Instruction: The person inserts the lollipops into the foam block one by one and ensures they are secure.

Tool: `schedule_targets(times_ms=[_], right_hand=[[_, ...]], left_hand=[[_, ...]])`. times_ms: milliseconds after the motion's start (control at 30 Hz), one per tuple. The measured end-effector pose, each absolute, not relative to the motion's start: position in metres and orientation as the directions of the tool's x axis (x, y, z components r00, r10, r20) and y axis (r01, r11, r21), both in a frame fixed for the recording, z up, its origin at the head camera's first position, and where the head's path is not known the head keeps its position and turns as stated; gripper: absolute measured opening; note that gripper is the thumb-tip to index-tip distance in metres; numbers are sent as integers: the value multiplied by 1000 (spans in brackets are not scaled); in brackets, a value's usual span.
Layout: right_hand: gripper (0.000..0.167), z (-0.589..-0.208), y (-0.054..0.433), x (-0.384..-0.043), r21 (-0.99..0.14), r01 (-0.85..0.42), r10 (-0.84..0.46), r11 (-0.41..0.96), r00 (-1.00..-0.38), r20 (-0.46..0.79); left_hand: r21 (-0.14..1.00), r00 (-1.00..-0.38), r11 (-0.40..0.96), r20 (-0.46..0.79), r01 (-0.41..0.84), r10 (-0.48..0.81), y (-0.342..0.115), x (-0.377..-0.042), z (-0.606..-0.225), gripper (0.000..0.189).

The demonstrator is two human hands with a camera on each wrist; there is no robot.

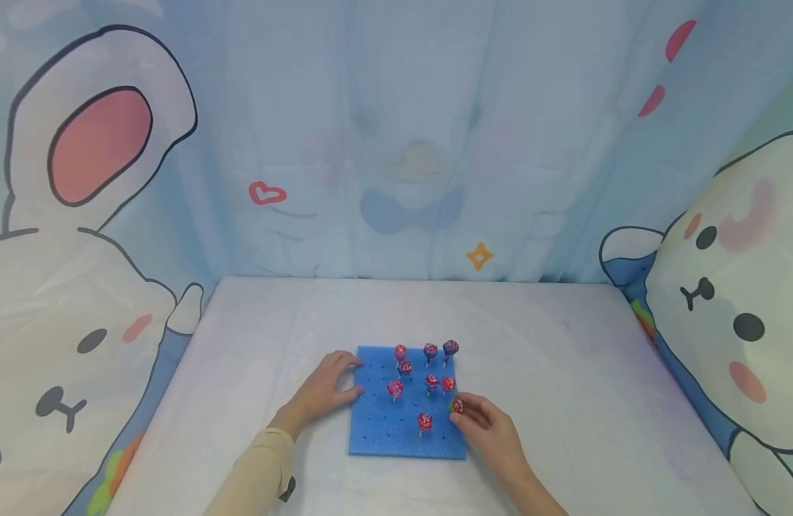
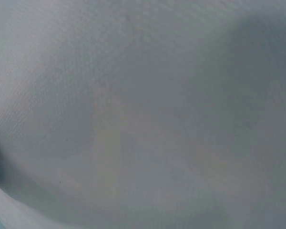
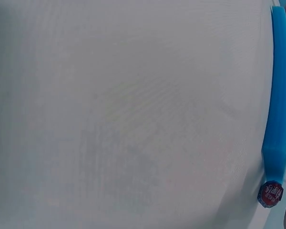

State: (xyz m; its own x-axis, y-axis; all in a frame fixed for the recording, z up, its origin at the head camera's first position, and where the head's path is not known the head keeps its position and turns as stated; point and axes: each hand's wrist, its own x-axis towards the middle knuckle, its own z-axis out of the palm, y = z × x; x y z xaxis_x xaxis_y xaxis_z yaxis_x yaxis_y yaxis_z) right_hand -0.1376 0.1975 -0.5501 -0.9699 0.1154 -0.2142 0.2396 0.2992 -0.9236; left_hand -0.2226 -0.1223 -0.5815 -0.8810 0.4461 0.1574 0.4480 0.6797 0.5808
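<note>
A blue foam board (image 1: 402, 436) with rows of small holes lies on the table, and several wrapped lollipops stand in it on their sticks. Among them are a red one (image 1: 425, 421) near the front and a dark one (image 1: 450, 347) at the far right corner. My left hand (image 1: 321, 387) touches the board's left edge with extended fingers and thumb. At the right edge, my right hand (image 1: 493, 433) pinches a red and green lollipop (image 1: 457, 405); fingers partly cover it. The right wrist view catches the board's side (image 3: 279, 95) and a dark red lollipop head (image 3: 270, 194).
A white cloth covers the table (image 1: 564, 358) around the board. Behind it hangs a blue printed curtain (image 1: 409, 143), with cartoon animals at both sides. A small dark object (image 1: 288, 489) shows beside the left sleeve. The left wrist view holds mostly blurred cloth (image 2: 143, 119).
</note>
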Motion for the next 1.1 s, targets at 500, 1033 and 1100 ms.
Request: schedule_targets(times_ms=[500,1033,1100], right_hand=[[54,-545,225,-143,-852,204,52,481,-977,-205],[61,-556,234,-140,-674,146,-4,724,-977,-215],[60,-557,234,-140,-655,132,-14,744,-977,-212]], left_hand=[[576,-887,694,134,432,441,-122,-224,-580,46],[576,-893,703,115,416,434,-121,-223,-580,46],[573,-893,705,116,417,435,-121,-222,-581,46]])
